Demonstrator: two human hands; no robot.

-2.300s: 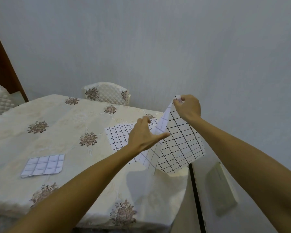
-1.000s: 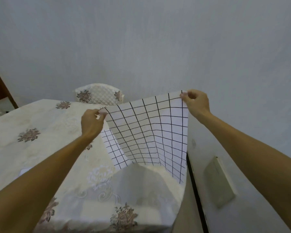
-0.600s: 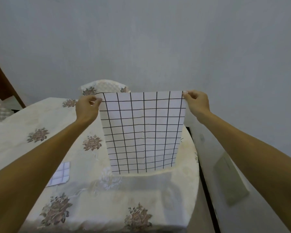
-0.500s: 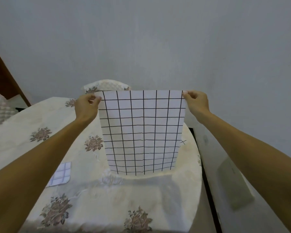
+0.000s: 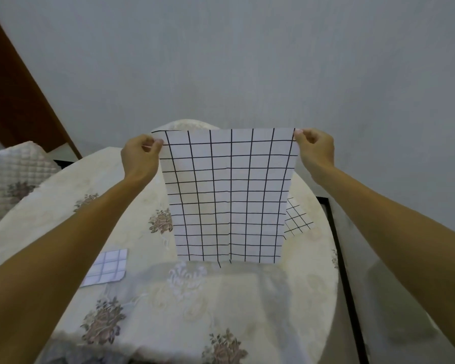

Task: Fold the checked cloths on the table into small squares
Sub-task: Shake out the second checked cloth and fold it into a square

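Both hands held a checked cloth (image 5: 229, 195) up above the table (image 5: 221, 306), hanging as a flat sheet with its lower edge just over the floral tablecloth. The left hand (image 5: 139, 156) pinched the cloth's top left corner between thumb and fingers; the right hand (image 5: 315, 148) pinched the top right corner likewise. A second checked cloth (image 5: 297, 219) lay on the table behind the raised one, peeking out past its right edge. A folded checked square (image 5: 107, 267) rested on the table, left of the hanging cloth.
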